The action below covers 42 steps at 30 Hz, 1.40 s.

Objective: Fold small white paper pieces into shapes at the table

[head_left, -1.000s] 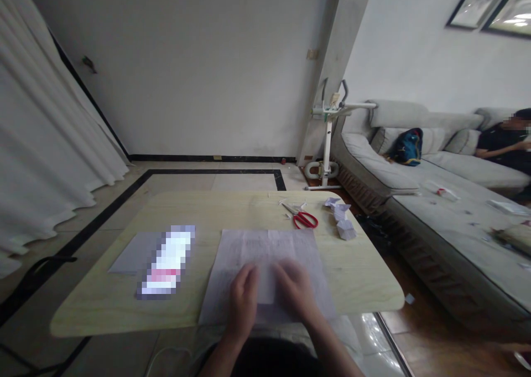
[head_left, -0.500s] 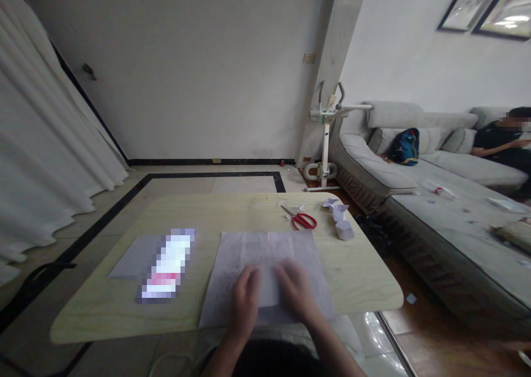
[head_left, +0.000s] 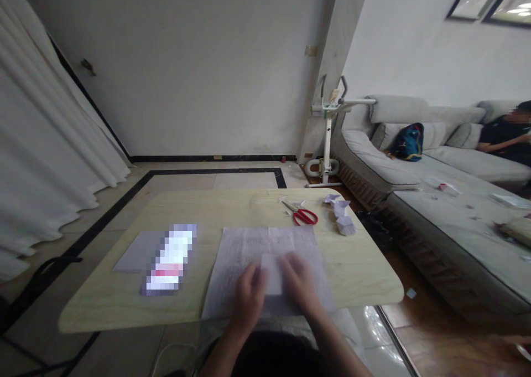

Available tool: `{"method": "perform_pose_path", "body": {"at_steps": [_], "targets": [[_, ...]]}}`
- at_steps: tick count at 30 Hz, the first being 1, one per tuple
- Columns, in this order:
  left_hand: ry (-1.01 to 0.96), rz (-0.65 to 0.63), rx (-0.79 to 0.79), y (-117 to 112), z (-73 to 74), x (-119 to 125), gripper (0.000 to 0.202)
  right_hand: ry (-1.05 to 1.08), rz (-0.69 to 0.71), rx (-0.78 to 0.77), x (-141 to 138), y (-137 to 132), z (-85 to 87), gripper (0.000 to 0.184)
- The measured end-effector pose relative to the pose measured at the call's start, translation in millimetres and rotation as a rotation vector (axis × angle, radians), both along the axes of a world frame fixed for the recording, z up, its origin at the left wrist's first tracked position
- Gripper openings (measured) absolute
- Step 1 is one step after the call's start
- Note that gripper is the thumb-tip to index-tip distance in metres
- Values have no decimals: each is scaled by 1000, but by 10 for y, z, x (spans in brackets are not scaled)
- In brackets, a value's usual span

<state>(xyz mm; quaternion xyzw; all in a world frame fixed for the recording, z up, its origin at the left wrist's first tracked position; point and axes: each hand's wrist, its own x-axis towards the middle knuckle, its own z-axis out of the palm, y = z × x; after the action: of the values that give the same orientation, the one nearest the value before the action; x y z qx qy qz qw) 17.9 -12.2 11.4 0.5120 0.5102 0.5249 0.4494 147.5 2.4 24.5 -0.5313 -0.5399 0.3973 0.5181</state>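
A small white folded paper (head_left: 272, 275) lies on a larger printed sheet (head_left: 243, 252) near the front edge of the light wooden table (head_left: 365, 269). My left hand (head_left: 249, 297) presses on the small paper's left side, fingers curled over its edge. My right hand (head_left: 299, 283) presses on its right side in the same way. Both hands are slightly blurred.
Red-handled scissors (head_left: 304, 216) and paper scraps lie at the back right, beside several folded paper pieces (head_left: 342, 216). A grey sheet (head_left: 136, 251) with a blurred-out item lies at the left. A sofa (head_left: 448, 211) with a seated person (head_left: 508, 136) stands to the right.
The small paper looks shorter and sits a little further from me. My hands have moved closer together on it. The camera has shifted slightly.
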Motion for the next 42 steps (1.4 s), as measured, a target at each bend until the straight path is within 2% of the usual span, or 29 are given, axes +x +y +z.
{"method": "perform_pose_path", "body": {"at_steps": [5,10,15,20,25,38,42], "targets": [[-38,-14,-7,-18,-46,-6,50,40,-56,-45,1,2,10,32],[-29,-45,6,-42,-15,4,52,60,-116,-83,16,10,-11,32],[27,-11,27,-44,-18,5,48,80,-138,-85,27,21,-46,33],[56,20,32,-30,-80,-11,42,136,-79,-80,39,16,-65,32],[63,34,70,-5,-129,0,39,76,-42,-72,37,6,-43,30],[41,62,84,-8,-88,-15,37,69,23,-109,19,-4,-122,40],[19,101,27,7,-62,-23,39,34,33,-88,34,9,-149,40]]}}
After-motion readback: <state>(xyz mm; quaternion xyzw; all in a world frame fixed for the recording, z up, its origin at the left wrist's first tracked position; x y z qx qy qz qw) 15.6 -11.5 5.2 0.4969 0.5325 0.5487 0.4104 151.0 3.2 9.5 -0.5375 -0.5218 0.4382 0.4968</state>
